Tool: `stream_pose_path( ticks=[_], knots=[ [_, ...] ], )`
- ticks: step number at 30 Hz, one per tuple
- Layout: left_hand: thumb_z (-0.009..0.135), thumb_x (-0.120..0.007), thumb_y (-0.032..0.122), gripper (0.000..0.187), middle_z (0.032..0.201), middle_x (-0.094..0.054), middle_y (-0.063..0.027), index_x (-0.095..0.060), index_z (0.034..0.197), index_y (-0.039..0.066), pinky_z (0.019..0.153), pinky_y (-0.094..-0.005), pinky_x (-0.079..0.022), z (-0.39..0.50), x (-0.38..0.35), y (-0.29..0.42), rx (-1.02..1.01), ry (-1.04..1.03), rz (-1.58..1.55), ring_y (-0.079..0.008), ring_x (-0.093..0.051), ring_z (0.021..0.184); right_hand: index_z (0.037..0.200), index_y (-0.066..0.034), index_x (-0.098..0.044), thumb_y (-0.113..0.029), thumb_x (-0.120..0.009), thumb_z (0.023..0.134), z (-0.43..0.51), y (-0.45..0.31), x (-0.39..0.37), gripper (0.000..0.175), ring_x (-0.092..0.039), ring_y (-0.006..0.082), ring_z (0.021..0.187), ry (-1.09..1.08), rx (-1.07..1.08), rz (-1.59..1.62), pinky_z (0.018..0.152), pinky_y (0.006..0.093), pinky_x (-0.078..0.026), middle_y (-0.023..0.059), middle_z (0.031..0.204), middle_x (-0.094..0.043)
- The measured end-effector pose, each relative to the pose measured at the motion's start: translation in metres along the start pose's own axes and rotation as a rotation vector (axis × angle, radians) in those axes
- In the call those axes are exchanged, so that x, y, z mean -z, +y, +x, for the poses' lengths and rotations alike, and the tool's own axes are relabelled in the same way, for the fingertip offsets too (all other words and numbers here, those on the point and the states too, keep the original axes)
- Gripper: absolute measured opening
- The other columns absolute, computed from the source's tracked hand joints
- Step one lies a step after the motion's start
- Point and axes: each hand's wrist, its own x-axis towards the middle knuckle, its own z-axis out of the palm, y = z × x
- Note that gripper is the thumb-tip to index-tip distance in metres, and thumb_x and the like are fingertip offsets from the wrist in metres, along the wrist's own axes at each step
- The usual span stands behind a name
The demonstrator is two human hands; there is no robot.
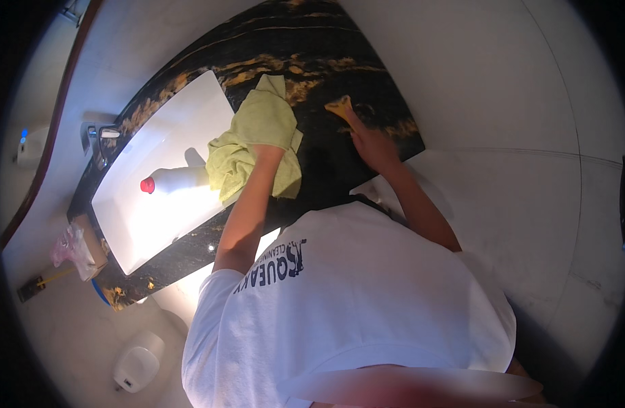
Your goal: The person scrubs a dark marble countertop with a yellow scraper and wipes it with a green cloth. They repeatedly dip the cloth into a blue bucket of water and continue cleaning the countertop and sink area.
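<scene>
My left hand [267, 151] is wrapped in a yellow-green cloth [265, 118], which hides the fingers. The cloth is bunched on the black stone countertop [320, 153], and its left folds hang over the sink's edge. My right hand [376, 148] grips a small yellow tool [340, 107] with a flared end, held over the counter; whether it is a scraper or a scrubber I cannot tell. A white bottle with a red cap [177, 179] lies in the white rectangular sink [131, 224], its base end meeting the cloth.
A chrome faucet [107, 136] stands at the sink's far-left edge. At the counter's left end are a cardboard box [90, 242] and a pinkish plastic bag [67, 247]. A framed mirror [42, 137] hangs left. A white urinal [139, 359] is at lower left, and pale walls [501, 117] border the right.
</scene>
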Motion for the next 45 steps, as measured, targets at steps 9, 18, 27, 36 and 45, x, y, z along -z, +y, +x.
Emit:
stream_pose_path(
  ticks=[9,18,27,36,45],
  knots=[
    [0.082,-0.061,0.031,0.035,0.108,-0.063,-0.0165,-0.065,0.107,0.006,0.091,-0.0457,-0.043,0.006,0.011,0.006,-0.008,-0.019,0.023,-0.0373,-0.056,0.105,0.152,-0.0260,-0.023,-0.024,-0.051,0.097,0.081,-0.018,0.000,0.062,-0.066,0.0363,0.070,-0.006,-0.001,-0.001,0.063,0.0489,-0.051,0.0185,0.079,-0.066],
    [0.083,-0.062,0.032,0.040,0.113,-0.063,-0.0168,-0.064,0.114,0.006,0.095,-0.0458,-0.041,0.001,-0.003,-0.002,0.029,-0.003,-0.026,-0.0374,-0.055,0.109,0.153,-0.0257,-0.021,-0.023,-0.052,0.096,0.005,-0.020,0.000,0.065,-0.066,0.0364,0.071,-0.088,-0.056,0.016,0.066,0.0480,-0.052,0.0183,0.080,-0.067],
    [0.084,-0.062,0.033,0.046,0.121,-0.060,-0.0163,-0.061,0.121,0.006,0.100,-0.0451,-0.038,-0.002,-0.001,-0.001,0.061,-0.061,-0.048,-0.0367,-0.051,0.116,0.152,-0.0243,-0.024,-0.024,-0.051,0.097,0.039,-0.028,-0.007,0.061,-0.067,0.0344,0.074,-0.115,-0.007,0.002,0.068,0.0479,-0.053,0.0171,0.084,-0.068],
    [0.084,-0.059,0.032,0.038,0.112,-0.062,-0.0161,-0.064,0.112,0.007,0.094,-0.0453,-0.041,0.002,-0.001,-0.001,-0.006,0.013,-0.009,-0.0369,-0.054,0.108,0.152,-0.0276,-0.022,-0.025,-0.051,0.097,0.017,-0.026,-0.010,0.063,-0.067,0.0360,0.075,-0.087,-0.083,-0.024,0.066,0.0479,-0.053,0.0173,0.091,-0.069],
    [0.083,-0.058,0.030,0.034,0.106,-0.063,-0.0162,-0.065,0.106,0.006,0.089,-0.0448,-0.044,0.023,0.022,0.020,0.129,-0.230,0.110,-0.0357,-0.057,0.103,0.153,-0.0294,-0.018,-0.022,-0.051,0.097,0.003,0.020,0.013,0.065,-0.067,0.0379,0.080,-0.155,-0.242,-0.022,0.071,0.0491,-0.051,0.0207,0.091,-0.068]
  ],
)
